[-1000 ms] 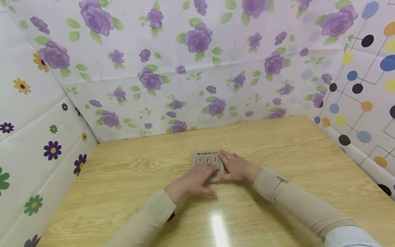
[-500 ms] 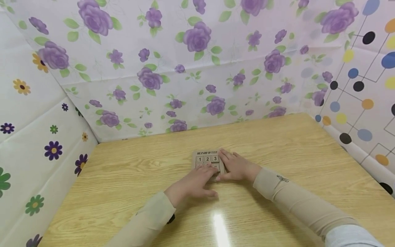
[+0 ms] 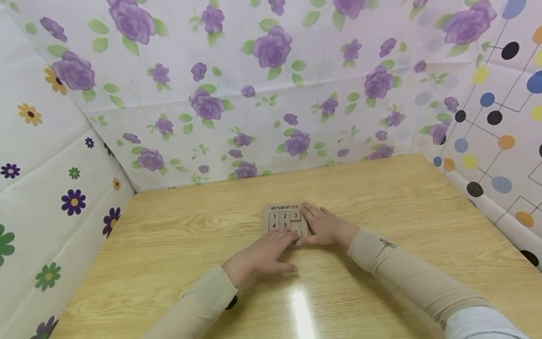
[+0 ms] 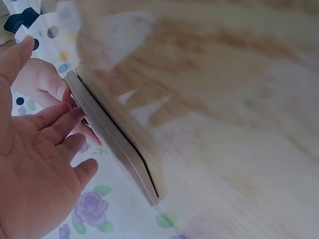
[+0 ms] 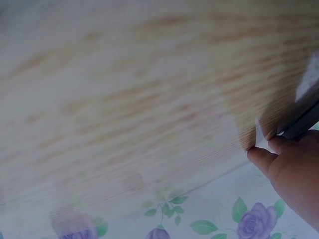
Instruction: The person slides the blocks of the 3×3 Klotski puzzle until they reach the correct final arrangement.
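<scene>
A sliding number puzzle lies flat on the table, its top row reading 1, 2, 3, with 4 and 5 below. A gap shows under the 3. My left hand reaches over the near part with fairly straight fingers; its fingertips touch the tiles at the lower right, hiding most of the bottom row. In the left wrist view its palm is beside the board's thin edge. My right hand holds the board's right side, thumb at the near corner and fingers by the far corner; the right wrist view shows its fingers at the table surface.
A wood-grain table surrounds the puzzle, with a bright light reflection near the front. A purple-flowered sheet hangs behind. Other patterned sheets stand at the left and right.
My left fingers have drawn slightly toward the near side, uncovering 4 and 5. A right-column tile has slid nearer, leaving a gap under the 3. My right hand stays on the board's side.
</scene>
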`<act>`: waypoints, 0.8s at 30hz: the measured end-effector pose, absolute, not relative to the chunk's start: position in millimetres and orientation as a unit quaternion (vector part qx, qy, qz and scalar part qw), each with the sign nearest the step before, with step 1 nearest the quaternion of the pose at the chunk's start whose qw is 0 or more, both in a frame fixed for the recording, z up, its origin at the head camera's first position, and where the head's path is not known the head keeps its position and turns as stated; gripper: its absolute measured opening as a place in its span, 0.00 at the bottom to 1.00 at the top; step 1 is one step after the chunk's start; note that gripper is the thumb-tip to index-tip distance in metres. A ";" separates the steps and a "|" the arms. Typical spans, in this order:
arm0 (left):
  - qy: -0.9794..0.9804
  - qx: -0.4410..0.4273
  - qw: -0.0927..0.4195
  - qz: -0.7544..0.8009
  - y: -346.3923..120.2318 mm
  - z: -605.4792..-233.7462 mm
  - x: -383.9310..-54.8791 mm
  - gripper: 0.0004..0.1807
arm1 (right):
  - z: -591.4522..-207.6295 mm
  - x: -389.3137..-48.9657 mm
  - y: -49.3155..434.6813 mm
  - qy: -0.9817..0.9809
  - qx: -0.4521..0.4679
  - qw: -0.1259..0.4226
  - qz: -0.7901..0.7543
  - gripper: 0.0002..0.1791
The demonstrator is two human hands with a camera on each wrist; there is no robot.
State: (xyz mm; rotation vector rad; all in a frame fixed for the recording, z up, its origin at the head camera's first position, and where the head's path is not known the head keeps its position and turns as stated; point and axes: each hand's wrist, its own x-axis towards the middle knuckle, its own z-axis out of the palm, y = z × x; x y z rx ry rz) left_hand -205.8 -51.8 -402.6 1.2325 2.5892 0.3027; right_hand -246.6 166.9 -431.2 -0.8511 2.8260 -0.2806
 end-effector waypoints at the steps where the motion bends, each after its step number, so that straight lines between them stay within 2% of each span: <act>1: 0.890 0.425 0.128 0.105 -52.2 -402.9 -205.8 0.41 | -431.2 -246.7 166.9 0.950 -0.285 0.089 -0.095 0.57; 14: 0.900 0.400 0.097 0.145 -64.6 -407.5 -217.3 0.42 | -431.3 -246.5 168.3 0.950 -0.282 0.102 -0.089 0.59; 24: 0.912 0.368 0.114 0.140 -69.0 -408.8 -222.0 0.45 | -428.8 -246.5 168.0 0.948 -0.288 0.097 -0.096 0.59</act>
